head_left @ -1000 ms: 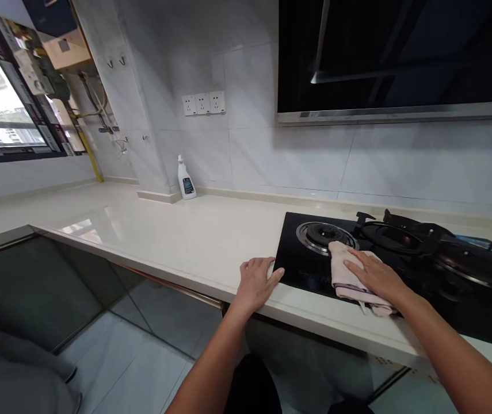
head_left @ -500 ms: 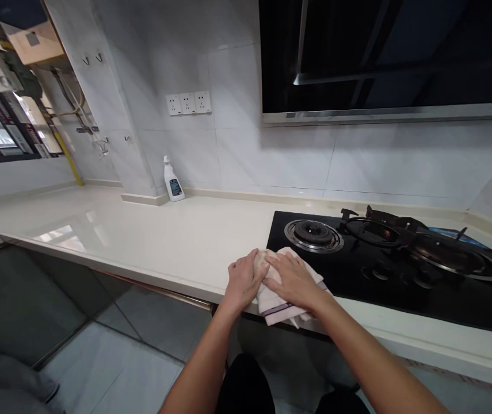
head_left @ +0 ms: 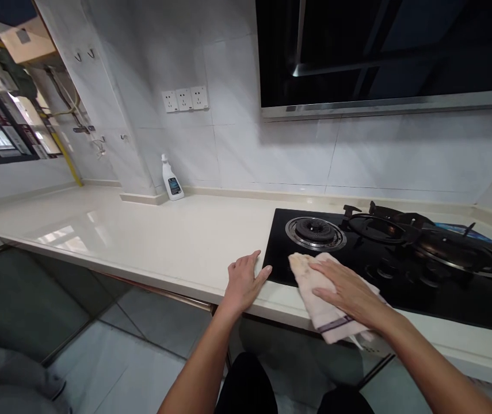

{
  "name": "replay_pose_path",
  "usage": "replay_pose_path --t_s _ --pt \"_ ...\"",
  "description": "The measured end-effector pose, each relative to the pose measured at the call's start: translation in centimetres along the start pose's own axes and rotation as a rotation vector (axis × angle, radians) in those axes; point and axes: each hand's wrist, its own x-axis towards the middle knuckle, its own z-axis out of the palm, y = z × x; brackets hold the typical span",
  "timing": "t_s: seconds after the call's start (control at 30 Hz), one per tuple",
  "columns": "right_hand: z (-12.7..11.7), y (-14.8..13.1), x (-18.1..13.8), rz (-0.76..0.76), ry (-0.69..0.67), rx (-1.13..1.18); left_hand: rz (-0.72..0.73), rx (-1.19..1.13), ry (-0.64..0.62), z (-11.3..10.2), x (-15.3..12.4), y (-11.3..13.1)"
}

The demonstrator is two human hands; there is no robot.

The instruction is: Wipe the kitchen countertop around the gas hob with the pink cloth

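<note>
My right hand (head_left: 347,292) lies flat with spread fingers on a pale pink cloth (head_left: 321,299), pressing it onto the front left part of the black glass hob (head_left: 444,299). The cloth hangs a little over the counter's front edge. My left hand (head_left: 243,282) rests open, palm down, on the cream countertop (head_left: 176,241) just left of the hob, holding nothing. A round burner ring (head_left: 315,232) sits just behind the cloth.
Loose black pan supports (head_left: 384,225) lie on the hob at the right. A white spray bottle (head_left: 171,179) stands against the tiled wall at the back. A dark extractor hood (head_left: 384,57) hangs above. Wall sockets (head_left: 185,99) are at the upper left.
My right hand slid the cloth left to the hob's corner beside my left hand, then back right onto the glass. My left hand stayed on the counter edge.
</note>
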Motion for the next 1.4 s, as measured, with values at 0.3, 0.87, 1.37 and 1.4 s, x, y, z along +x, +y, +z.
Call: replay_pose_path --t_s 0.3,0.87,1.37,1.4 --pt "-1.0 5.8 -5.8 0.140 0.116 -0.075 0.052 -0.006 -0.017 -0.8 -0.5 0.8" --pt "-1.7 6.2 5.8 0.268 -0.008 0.007 0.065 -0.015 -0.031 -0.8 -0.5 0.8" --pt "1.6 -2.5 5.9 0.099 -0.009 -0.122 0.071 -0.025 0.018 -0.3 -0.5 0.6" --pt "1.9 -3.9 6.0 0.069 -0.017 -0.117 0.064 -0.024 0.027 -0.2 -0.5 0.6"
